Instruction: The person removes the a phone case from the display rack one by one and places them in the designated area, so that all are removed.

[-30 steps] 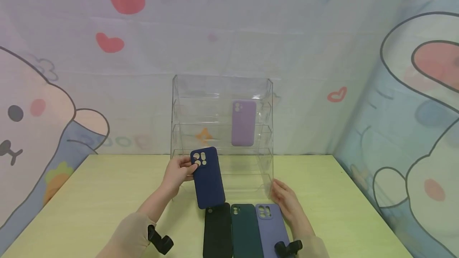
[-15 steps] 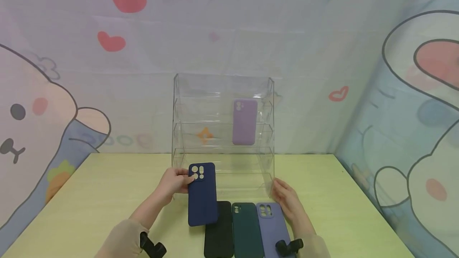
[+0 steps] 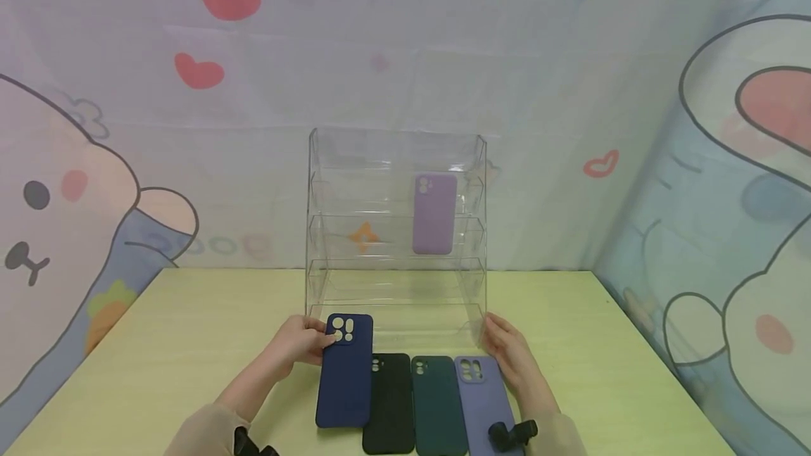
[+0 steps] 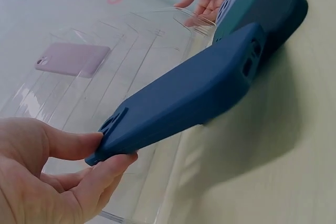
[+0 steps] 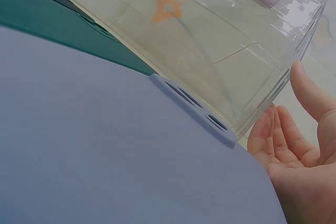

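Left grip (image 3: pixel 298 343) pinches one of five cases (image 3: pixel 345 371)

Black case (image 3: pixel 389 400): left edge covered by navy case (image 3: pixel 345 371); lower end cut by head view's bottom edge.
Green case (image 3: pixel 437 403), lilac case (image 3: pixel 484 403): lower ends cut likewise; lilac partly behind wrist mount (image 3: pixel 512 433).
Left hand (image 4: pixel 47 177): cropped at left-wrist view's corner.
Right hand (image 5: pixel 296 156): cropped at right-wrist view's edge.
Rack (image 3: pixel 395 231): shelf edges faint, hard to trace.
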Demonstrator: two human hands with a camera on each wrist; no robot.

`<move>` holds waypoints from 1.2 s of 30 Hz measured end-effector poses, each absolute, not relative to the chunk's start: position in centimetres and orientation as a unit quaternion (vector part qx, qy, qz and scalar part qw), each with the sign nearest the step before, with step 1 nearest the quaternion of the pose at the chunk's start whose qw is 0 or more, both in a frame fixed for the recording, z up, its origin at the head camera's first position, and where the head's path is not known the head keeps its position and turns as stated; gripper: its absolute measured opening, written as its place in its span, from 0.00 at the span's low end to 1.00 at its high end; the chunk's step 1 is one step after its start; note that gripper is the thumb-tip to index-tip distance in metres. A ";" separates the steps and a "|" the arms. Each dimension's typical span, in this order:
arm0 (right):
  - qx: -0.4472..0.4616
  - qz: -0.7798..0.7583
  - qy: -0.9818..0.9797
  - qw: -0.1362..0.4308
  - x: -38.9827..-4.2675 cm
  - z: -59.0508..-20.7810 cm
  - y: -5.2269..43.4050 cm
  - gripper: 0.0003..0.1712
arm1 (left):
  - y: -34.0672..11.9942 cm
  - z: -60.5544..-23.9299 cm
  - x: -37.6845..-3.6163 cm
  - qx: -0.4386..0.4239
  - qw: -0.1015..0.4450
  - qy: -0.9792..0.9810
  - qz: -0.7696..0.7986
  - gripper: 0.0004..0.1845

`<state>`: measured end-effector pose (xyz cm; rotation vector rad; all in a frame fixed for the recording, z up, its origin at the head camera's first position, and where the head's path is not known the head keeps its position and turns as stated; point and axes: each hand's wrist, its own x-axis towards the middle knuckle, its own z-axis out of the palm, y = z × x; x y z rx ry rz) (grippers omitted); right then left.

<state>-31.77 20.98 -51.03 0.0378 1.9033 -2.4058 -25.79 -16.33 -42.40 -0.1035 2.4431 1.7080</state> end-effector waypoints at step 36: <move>0.010 -0.782 0.622 0.038 -31.8 -50.9 21.0 0.32 | -17.3 -46.5 -24.1 -0.068 0.139 0.817 0.556 0.11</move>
